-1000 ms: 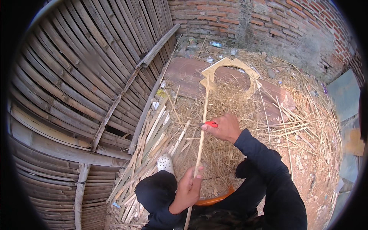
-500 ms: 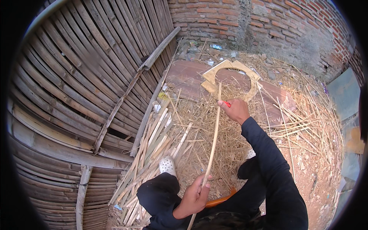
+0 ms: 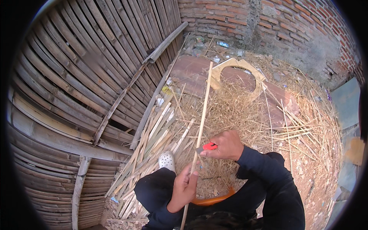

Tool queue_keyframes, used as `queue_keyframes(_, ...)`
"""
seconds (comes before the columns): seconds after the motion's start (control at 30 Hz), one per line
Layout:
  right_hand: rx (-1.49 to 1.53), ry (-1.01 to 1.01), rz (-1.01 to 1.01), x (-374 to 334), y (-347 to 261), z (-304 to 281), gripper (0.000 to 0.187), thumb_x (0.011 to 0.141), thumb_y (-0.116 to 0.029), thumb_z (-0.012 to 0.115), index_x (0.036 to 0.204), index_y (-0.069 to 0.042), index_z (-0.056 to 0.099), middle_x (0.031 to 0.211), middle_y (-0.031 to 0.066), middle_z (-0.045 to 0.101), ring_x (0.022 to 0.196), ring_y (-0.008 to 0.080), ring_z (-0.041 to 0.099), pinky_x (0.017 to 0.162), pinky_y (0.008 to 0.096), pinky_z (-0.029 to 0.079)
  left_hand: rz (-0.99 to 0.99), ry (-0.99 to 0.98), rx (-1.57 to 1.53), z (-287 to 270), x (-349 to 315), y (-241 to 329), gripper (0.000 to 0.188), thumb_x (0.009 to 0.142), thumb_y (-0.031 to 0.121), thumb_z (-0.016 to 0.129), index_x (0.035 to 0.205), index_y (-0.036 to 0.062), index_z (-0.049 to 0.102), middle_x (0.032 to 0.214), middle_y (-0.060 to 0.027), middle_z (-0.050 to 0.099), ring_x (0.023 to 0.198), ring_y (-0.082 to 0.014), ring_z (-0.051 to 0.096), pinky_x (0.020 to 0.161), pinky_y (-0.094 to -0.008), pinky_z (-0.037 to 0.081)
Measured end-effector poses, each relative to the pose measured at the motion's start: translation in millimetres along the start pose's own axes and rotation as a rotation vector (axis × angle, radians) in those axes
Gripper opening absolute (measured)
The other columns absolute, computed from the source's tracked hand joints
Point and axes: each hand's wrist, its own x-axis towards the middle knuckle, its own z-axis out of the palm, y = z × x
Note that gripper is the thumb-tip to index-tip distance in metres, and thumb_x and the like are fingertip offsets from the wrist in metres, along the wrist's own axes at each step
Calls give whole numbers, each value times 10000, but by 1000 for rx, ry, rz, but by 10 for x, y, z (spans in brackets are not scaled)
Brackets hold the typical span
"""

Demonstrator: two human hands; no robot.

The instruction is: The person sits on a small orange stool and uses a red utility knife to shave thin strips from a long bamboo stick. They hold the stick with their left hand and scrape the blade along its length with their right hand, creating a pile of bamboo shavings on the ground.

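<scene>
A long, thin bamboo strip (image 3: 203,115) slants up and away from my lap. My left hand (image 3: 185,188) is closed around its lower part, the thumb lying along it. Just above, my right hand (image 3: 226,145) grips a red-handled cutter knife (image 3: 210,146). Its grey blade lies against the strip, a short way beyond my left fingers. The strip's far end stands free over the brown board.
Split bamboo strips (image 3: 147,149) lie piled at my left beside a slatted bamboo wall (image 3: 76,88). Thin shavings (image 3: 230,111) cover the ground ahead. Farther off are a wooden piece with a round cutout (image 3: 255,73), a brown board (image 3: 189,73) and a brick wall (image 3: 222,17).
My right hand with the knife has come back along the strip, from near its far end to close above my left hand. The strip's far end has swung slightly left.
</scene>
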Motion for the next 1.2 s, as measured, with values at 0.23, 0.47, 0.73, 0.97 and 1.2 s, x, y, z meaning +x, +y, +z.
queue_keyframes(0.23, -24, 94, -126, 84, 90, -17, 613, 685, -687, 655, 499, -110, 559, 450, 71, 511, 406, 269, 528, 406, 378, 395, 38, -1, 17, 67, 49, 85, 353, 982, 69, 454, 1327, -7, 447, 701, 74, 463, 562, 28, 334, 480, -177, 235)
queue_keyframes(0.47, -124, 134, 112, 168, 464, -7, 616, 719, -715, 602, 555, -123, 643, 458, 66, 539, 410, 263, 556, 410, 368, 418, 11, -61, -1, 85, 15, 26, 351, 982, 62, 448, 1327, -4, 446, 625, 94, 394, 521, 24, 298, 461, -187, 209)
queue_keyframes(0.73, -98, 201, 125, 188, 477, -16, 649, 751, -704, 579, 533, -93, 610, 437, 95, 496, 402, 294, 518, 404, 391, 391, 4, -93, 25, 73, -74, -73, 344, 977, 66, 465, 1311, -15, 464, 600, 95, 379, 522, 25, 289, 454, -191, 200)
queue_keyframes(0.97, -208, 223, 382, 400, 892, -246, 691, 816, -697, 493, 572, -69, 647, 494, 158, 542, 520, 342, 574, 515, 457, 428, -20, -190, 66, 31, -172, -23, 324, 972, 46, 461, 1283, -43, 484, 652, 83, 418, 559, 22, 323, 482, -180, 232)
queue_keyframes(1.2, -111, 476, 769, 278, 1970, -701, 789, 851, -717, 420, 487, -18, 465, 455, 134, 437, 469, 313, 478, 484, 445, 356, -12, -249, 56, 20, -231, -121, 325, 971, 55, 471, 1283, -35, 498, 661, 86, 418, 557, 19, 321, 485, -175, 230)
